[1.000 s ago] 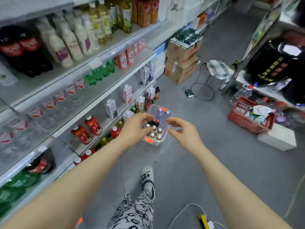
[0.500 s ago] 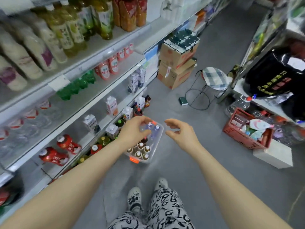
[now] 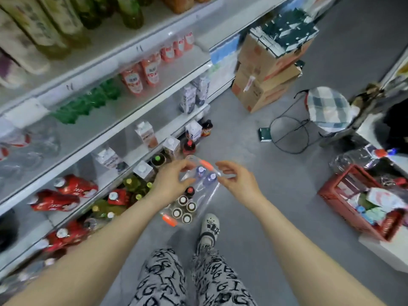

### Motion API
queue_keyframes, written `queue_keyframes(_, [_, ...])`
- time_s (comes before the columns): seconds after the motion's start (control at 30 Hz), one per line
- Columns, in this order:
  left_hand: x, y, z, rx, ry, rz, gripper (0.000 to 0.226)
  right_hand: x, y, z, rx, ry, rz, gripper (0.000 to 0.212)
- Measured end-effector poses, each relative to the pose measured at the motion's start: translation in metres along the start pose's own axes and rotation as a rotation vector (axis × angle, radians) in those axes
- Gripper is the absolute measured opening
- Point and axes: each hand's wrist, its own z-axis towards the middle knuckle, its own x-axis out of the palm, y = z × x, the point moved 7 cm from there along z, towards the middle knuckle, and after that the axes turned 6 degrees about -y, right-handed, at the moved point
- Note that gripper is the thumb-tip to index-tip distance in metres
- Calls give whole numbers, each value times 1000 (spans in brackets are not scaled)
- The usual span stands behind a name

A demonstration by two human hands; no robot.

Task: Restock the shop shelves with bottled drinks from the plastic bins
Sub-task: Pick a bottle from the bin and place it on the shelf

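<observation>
I am hovering my left hand [image 3: 174, 181] and right hand [image 3: 239, 183] over the bin [image 3: 206, 194], fingers loosely curled, gripping nothing. The bin is sitting on the floor [image 3: 254, 140] beside the bottom shelf [image 3: 24, 242], holding bottles [image 3: 187, 218]

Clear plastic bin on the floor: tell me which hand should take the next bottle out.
Probably left. The left hand hangs over the shelf side of the clear plastic bin, nearest the white-capped bottles and the shelves; the right hand hangs over its aisle-side rim.

Both arms stretch forward, left hand [image 3: 174, 182] and right hand [image 3: 239, 184] loosely curled, slightly apart.
</observation>
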Motion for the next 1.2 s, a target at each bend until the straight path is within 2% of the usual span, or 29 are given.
queue_keyframes(0.27, [54,78,67,-144,-24,-55,37,60,-83,97,53,119,-41,40])
queue_keyframes(0.7, [205,284,157,-325,65,-214,46,213,-266,221,183,34,34,42])
queue_keyframes(0.93, [284,362,206,-342,191,-152,48,275,-333,278,147,-8,30,50])
queue_keyframes(1.2, [340,421,242,-399,267,-67,44,330,-391,311,161,-7,-127,55])
